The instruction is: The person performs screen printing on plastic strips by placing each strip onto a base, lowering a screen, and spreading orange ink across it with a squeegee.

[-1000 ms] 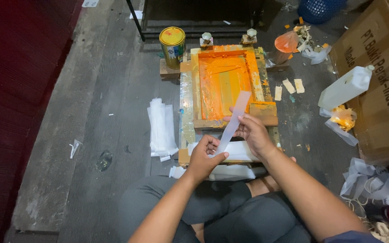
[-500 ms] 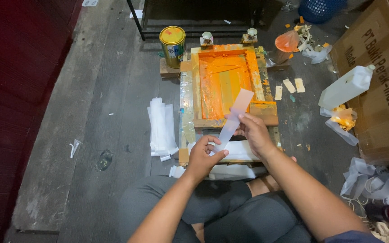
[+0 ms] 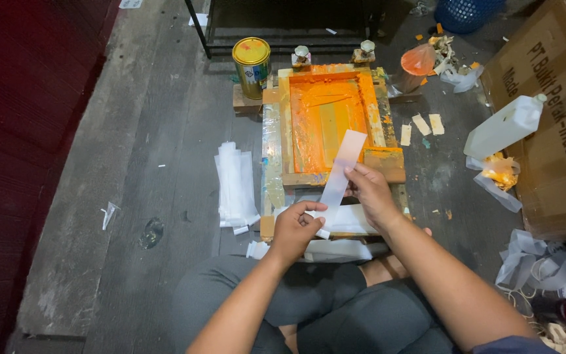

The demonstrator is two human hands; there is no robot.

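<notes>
Thin, translucent white plastic strip (image 3: pixel 339 172), long and rectangular, pinched at its lower end by left hand (image 3: pixel 296 228) and at mid-length by right hand (image 3: pixel 369 192), tilted above orange-smeared wooden printing frame (image 3: pixel 327 118). Both forearms angled forward over crossed legs. Stack of similar strips (image 3: pixel 235 183) on grey floor (image 3: pixel 165 131).
</notes>
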